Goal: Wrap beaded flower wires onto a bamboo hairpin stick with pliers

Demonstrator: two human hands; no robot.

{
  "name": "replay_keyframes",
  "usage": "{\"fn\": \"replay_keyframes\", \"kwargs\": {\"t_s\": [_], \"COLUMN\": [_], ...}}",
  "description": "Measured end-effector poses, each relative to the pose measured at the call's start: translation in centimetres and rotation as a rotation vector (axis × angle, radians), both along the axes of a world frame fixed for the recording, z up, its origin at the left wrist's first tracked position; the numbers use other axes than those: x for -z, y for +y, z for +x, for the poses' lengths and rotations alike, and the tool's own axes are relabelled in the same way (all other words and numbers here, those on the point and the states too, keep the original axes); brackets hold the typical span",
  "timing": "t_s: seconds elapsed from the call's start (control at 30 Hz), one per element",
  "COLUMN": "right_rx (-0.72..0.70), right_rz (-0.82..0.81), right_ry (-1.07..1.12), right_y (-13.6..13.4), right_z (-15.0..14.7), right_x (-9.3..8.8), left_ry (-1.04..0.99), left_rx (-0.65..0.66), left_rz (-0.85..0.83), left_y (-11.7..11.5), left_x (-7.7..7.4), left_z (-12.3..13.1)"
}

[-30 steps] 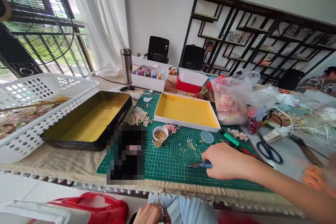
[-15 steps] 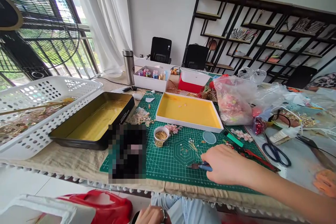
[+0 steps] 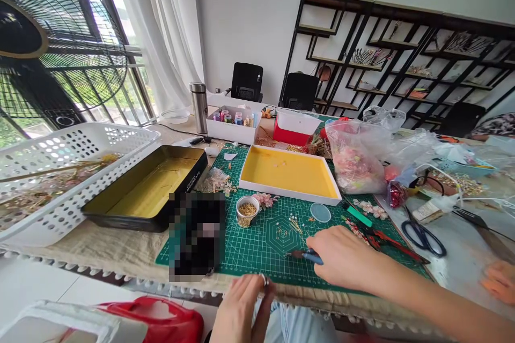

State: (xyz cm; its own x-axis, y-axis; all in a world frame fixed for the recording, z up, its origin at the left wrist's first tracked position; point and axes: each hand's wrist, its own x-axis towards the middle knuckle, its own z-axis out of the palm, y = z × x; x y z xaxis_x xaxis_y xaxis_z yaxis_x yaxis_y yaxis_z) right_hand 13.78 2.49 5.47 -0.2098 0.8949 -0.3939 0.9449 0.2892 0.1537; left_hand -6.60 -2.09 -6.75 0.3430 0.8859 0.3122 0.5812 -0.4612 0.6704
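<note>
My right hand (image 3: 341, 257) is closed round a pair of pliers (image 3: 308, 256) with blue-grey handles, whose jaws point left just above the green cutting mat (image 3: 245, 257). Just beyond the jaws are a few tiny pieces and a small bundle of headed pins (image 3: 296, 223). At the front table edge is my left hand (image 3: 241, 308), a ring on one finger, thumb apart from the fingers and nothing visible in it. A small tub of gold-coloured pieces (image 3: 247, 210) stands on the mat, with pink flowers (image 3: 266, 200) beside it and a clear round lid (image 3: 321, 213) to the right.
Behind lies a white tray with a yellow bottom (image 3: 289, 174). To the left are a black box (image 3: 120, 220) and a white basket (image 3: 52, 144). Scissors (image 3: 423, 231), red-handled pliers (image 3: 396, 246) and plastic bags (image 3: 354, 155) crowd the right. A pixelated dark patch (image 3: 197, 238) covers the mat's left.
My left hand has risen from my lap to the table edge, and its fingers have come into fuller view. The right hand keeps the pliers in nearly the same place. The view has tilted slightly.
</note>
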Motion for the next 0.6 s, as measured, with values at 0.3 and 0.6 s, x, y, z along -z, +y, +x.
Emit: {"fn": "replay_keyframes", "kwargs": {"t_s": [0.3, 0.6], "right_rx": [0.015, -0.025], "right_rz": [0.068, 0.063], "right_ry": [0.040, 0.048], "right_y": [-0.7, -1.3], "right_z": [0.8, 0.7], "right_x": [0.8, 1.7], "left_ry": [0.259, 0.278], "left_rx": [-0.105, -0.107], "left_rz": [-0.098, -0.131], "left_y": [5.5, 4.8], "left_x": [-3.3, -2.5], "left_z": [3.9, 3.9]}}
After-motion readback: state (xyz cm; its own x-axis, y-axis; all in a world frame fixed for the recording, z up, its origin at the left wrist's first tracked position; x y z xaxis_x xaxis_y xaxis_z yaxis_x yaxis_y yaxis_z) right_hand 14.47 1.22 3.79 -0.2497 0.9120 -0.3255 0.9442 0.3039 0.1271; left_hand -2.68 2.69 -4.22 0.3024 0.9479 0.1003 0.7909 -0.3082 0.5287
